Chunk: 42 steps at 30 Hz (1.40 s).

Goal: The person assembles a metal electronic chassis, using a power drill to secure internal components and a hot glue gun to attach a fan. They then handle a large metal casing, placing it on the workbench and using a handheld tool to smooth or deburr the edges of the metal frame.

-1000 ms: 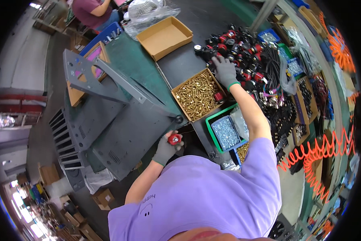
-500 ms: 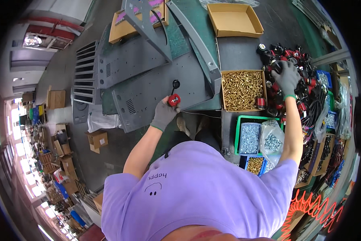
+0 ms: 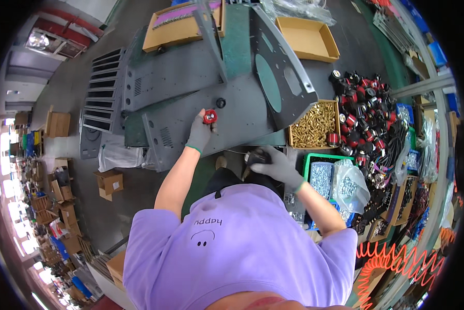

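Note:
My left hand (image 3: 200, 133), gloved in grey, is closed round a red round part (image 3: 210, 117) with a silvery middle. It is over the near part of a dark grey sheet-metal panel (image 3: 190, 132). Just beyond the red part, a small black round piece (image 3: 220, 103) sits on the panel. My right hand (image 3: 281, 169), also gloved, grips a black rounded part (image 3: 257, 156) in front of my body, near the panel's front edge. Its exact kind cannot be made out. At the right lies a heap of red and black cylindrical parts (image 3: 363, 111).
A cardboard box of brass fittings (image 3: 314, 124) stands right of the panel, with a red part at its corner. Nearer are a green-rimmed tray (image 3: 307, 168) and bagged screws (image 3: 349, 181). An upright perforated bracket (image 3: 281, 72) and an open carton (image 3: 307, 39) are farther back.
My right hand has come from the heap to the front of my body, bringing the black part. My left hand, with the red part, has shifted slightly left and away from me.

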### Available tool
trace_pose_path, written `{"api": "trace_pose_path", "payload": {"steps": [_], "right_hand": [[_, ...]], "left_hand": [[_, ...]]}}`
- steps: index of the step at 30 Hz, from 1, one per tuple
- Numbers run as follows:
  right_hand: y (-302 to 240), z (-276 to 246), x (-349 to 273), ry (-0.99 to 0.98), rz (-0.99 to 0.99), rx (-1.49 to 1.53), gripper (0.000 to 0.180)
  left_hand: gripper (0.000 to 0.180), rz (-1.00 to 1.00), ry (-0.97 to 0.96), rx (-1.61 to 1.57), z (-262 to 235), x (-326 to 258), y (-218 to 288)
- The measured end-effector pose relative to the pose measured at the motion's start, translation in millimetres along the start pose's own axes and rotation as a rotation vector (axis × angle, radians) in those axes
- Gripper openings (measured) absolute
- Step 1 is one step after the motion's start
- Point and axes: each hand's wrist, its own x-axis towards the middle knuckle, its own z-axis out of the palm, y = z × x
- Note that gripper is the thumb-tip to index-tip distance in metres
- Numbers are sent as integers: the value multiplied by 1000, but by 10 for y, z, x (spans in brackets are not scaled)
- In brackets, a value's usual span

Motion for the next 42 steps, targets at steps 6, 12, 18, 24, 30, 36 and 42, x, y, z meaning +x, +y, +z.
{"api": "trace_pose_path", "payload": {"steps": [6,12,18,24,30,36,42], "right_hand": [[325,500,1249,250,31,-424,59],[413,843,1674,429,-175,-808,60],[-294,1592,1611,50,-291,-140,50],[-495,2047,1829,-144,31,238,43],[-387,2153,1876,-61,-25,593,38],[-481,2173,1730,28,-436,-128,50],[-875,2220,1629,-6,-389,-343,50]], "left_hand": [[27,142,-15,108,72,-525,238],[29,297,25,378,-318,-831,609],[59,666,166,1422,-392,-1217,1064],[58,907,-7,1603,-574,-1415,1328],[26,903,145,1179,-837,-1336,1437],[35,301,-75,753,-820,-1233,1362],[38,472,-59,597,-771,-1220,1306]]}}
